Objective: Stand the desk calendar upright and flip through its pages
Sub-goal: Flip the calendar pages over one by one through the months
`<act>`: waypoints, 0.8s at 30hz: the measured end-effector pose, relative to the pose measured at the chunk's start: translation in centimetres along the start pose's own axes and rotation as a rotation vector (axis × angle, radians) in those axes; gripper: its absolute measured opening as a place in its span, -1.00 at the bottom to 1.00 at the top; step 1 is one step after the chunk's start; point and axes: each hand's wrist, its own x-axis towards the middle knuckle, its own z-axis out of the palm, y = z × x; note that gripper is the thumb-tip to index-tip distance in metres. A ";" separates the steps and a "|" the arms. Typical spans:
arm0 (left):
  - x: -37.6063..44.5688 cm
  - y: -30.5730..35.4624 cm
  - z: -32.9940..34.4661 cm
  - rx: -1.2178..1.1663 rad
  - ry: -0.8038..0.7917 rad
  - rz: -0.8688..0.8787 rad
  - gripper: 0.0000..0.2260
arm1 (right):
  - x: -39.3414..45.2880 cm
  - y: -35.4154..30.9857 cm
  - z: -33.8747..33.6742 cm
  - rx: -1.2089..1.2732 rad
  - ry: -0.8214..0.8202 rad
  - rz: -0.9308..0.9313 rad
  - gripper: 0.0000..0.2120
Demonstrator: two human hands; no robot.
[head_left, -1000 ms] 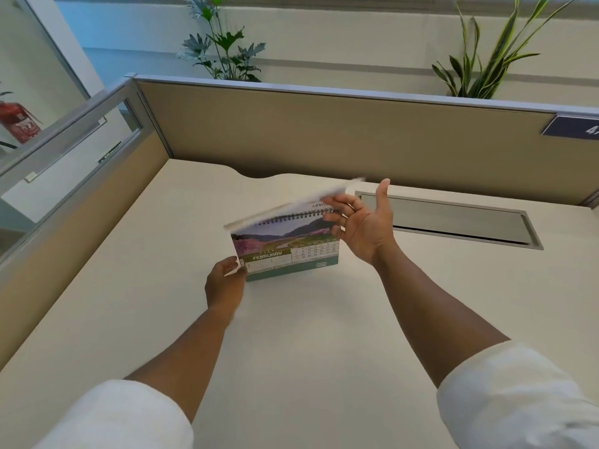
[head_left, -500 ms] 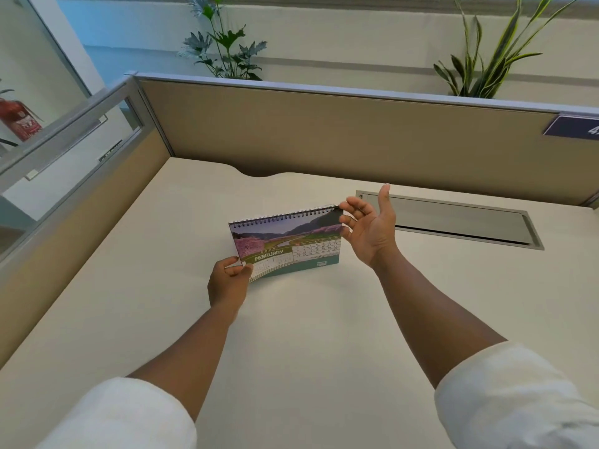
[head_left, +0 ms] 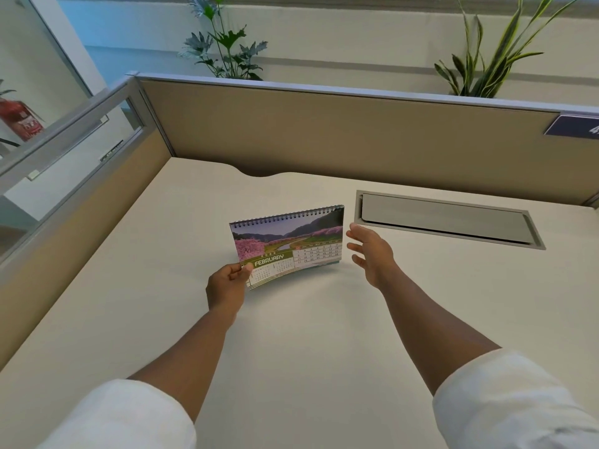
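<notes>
A spiral-bound desk calendar [head_left: 288, 244] stands upright in the middle of the cream desk [head_left: 291, 335], showing its February page with pink trees and hills. My left hand [head_left: 228, 285] pinches the lower left corner of that front page between thumb and fingers and lifts it a little off the stand. My right hand [head_left: 371, 252] hovers just right of the calendar with fingers spread, holding nothing and not touching it.
A grey cable-tray lid [head_left: 447, 220] is set into the desk behind my right hand. Tan partition walls [head_left: 324, 137] close off the back and left sides. Two potted plants [head_left: 227, 50] rise behind the back partition.
The page that my right hand was flipping over the spiral has gone to the back. My right hand has let go and dropped down beside the calendar. My left hand now lifts the February page's corner.
</notes>
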 end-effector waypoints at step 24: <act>-1.2 1.6 -0.3 -0.206 -0.079 -0.084 -0.67 | -0.6 1.2 -0.4 -0.180 -0.079 -0.034 -0.68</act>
